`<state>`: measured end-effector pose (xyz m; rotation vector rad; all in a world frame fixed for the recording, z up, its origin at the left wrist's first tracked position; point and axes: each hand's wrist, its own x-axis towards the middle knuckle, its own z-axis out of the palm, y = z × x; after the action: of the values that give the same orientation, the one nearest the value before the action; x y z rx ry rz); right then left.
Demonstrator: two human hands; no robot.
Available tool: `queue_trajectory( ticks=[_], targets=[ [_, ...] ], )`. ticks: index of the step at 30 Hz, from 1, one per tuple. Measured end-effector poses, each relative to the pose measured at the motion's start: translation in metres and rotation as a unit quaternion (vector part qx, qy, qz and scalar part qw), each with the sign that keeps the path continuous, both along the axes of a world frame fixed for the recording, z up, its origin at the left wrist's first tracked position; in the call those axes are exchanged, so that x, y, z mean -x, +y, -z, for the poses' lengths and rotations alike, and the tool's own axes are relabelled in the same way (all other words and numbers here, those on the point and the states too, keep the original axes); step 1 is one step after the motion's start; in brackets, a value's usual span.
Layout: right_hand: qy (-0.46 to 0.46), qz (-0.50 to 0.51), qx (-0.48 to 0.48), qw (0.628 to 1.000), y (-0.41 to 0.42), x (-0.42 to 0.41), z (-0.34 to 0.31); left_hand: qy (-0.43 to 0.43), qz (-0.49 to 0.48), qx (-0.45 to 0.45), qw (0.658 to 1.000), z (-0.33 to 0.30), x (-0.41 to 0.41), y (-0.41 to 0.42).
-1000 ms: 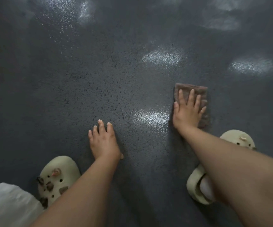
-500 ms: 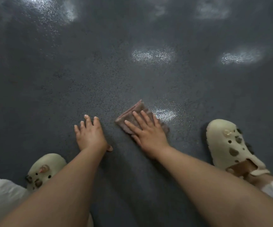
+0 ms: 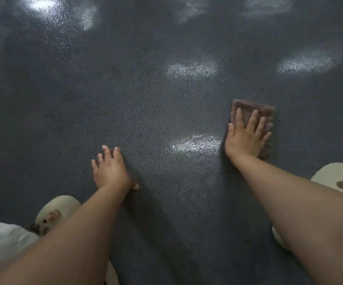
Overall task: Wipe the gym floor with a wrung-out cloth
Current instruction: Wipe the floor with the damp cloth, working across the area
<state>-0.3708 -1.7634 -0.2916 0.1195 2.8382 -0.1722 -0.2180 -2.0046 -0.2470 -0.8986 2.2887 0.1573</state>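
My right hand [image 3: 246, 136] lies flat on the folded brownish-mauve terry cloth [image 3: 255, 112], fingers straight and spread, pressing it down onto the dark grey, pebble-textured gym floor [image 3: 146, 103]. The cloth sits out to my right, ahead of my right foot, its far edge and right side showing past my fingertips; my palm and wrist cover its near part. My left hand [image 3: 110, 171] is open too, planted palm-down on the bare floor well apart from the cloth, fingers pointing away from me and the thumb tip poking out to the right beneath the wrist.

The floor fills nearly everything I see. It has a fine speckled grain and a sheen: pale patches of reflected light sit between my hands, further ahead in the middle, off to the right, and along the top edge, the brightest at the upper left. No walls or equipment show.

My cream foam clog with small charms [image 3: 53, 212] peeks out beside my left forearm, and its match [image 3: 341, 179] shows behind my right arm at the frame's edge. White fabric [image 3: 2, 243] fills the lower left corner.
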Motion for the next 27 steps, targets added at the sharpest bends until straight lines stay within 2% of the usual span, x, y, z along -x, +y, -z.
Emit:
queue_trajectory(
  ticks=[3, 6, 10, 15, 18, 20, 24, 27],
  targets=[
    [-0.021, -0.033, 0.010, 0.999, -0.031, -0.031, -0.003, -0.007, 0.003, -0.004, 1.000, -0.001, 0.000, 0.000],
    [-0.047, -0.140, 0.029, 0.989, -0.057, -0.075, -0.005, -0.015, 0.002, -0.009, 1.000, -0.002, 0.001, 0.001],
    [-0.031, -0.254, 0.011, 0.967, -0.070, -0.131, -0.002, -0.033, -0.009, -0.007, 0.999, -0.005, 0.002, 0.003],
    [-0.061, -0.369, 0.027, 0.927, -0.036, -0.106, 0.000, -0.117, 0.010, 0.017, 0.993, -0.012, 0.017, 0.017],
    [-0.048, -0.405, 0.015, 0.913, -0.003, -0.069, -0.002, -0.115, 0.047, 0.038, 0.992, -0.011, 0.024, 0.030],
    [-0.026, -0.385, 0.013, 0.922, 0.023, -0.041, -0.002, -0.092, 0.068, 0.039, 0.993, -0.010, 0.028, 0.040],
    [-0.013, -0.201, -0.034, 0.979, 0.084, 0.011, -0.006, -0.021, 0.073, 0.014, 0.997, -0.012, 0.046, 0.067],
    [-0.012, -0.065, -0.043, 0.997, 0.111, 0.029, -0.003, 0.056, 0.116, -0.040, 0.991, -0.015, 0.061, 0.105]
  ],
)
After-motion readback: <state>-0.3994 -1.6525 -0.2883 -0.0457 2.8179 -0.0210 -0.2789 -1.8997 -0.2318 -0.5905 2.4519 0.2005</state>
